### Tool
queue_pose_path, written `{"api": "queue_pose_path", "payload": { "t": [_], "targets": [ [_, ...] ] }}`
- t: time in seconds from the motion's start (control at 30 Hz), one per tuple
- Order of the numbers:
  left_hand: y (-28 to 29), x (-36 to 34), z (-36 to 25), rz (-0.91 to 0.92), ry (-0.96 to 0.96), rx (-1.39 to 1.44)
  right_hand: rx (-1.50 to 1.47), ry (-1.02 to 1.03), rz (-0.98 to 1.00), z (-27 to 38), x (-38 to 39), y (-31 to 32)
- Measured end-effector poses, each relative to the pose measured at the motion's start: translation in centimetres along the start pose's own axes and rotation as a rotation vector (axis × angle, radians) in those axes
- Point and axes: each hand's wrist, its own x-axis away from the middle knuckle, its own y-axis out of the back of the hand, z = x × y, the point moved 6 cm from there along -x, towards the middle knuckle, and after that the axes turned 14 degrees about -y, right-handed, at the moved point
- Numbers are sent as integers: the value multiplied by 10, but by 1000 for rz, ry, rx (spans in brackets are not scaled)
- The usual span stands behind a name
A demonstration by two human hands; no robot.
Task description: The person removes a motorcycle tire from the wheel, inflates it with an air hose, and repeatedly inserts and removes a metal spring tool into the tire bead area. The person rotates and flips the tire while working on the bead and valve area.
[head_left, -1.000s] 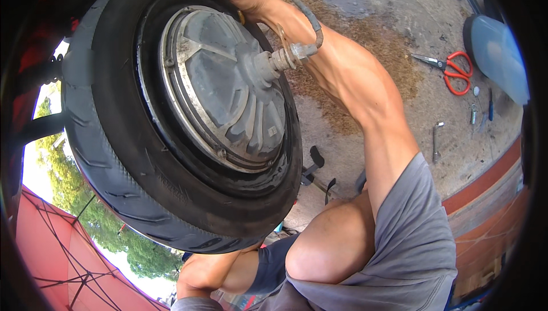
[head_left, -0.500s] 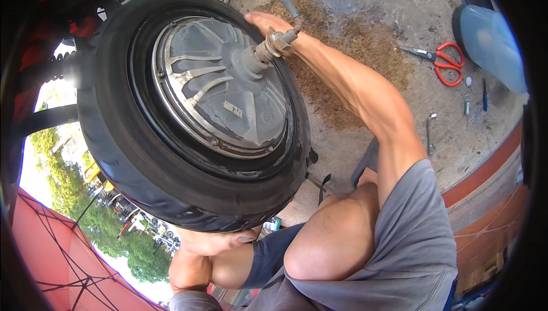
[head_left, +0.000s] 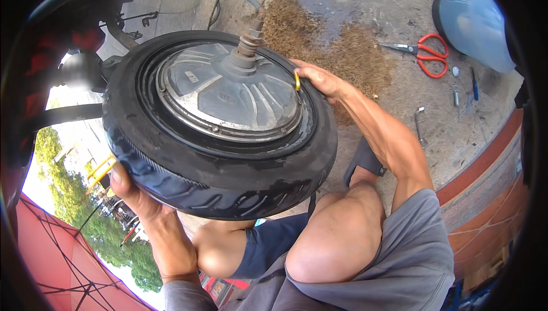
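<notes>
Stained concrete floor (head_left: 394, 11) out here, red-handled scissors (head_left: 432, 55) lying off to the right. Black tire (head_left: 188, 171) with a grey hub (head_left: 200, 100) sits tilted, fingers of the left hand (head_left: 142, 200) gripping its lower-left edge, fingers of the right hand (head_left: 322, 81) holding the right edge beside a yellow bit (head_left: 297, 81).

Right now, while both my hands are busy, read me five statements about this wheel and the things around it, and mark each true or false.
1. The right hand touches the tyre. True.
2. The scissors lying on the ground have red handles. True.
3. The left hand rests on the ground. False: the left hand is against the tyre's tread.
4. The scissors' blades point at the blue container. False: they point away from the blue container, toward the brown patch.
5. The grey hub is ringed by the tyre. True.
</notes>
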Motion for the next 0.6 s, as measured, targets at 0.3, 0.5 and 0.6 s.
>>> {"api": "queue_pose_path", "payload": {
  "t": [0.3, 0.5, 0.6],
  "targets": [
    [-20, -59, 34, -66, 241, 112, -66, -227, -121, -38, 50, 13],
    [-9, -91, 47, -77, 250, 65, -18, -85, -189, -31, 60, 16],
    [-4, -97, 48, -104, 231, 29, 34, -119, -300, -37, 60, 27]
  ]
}}
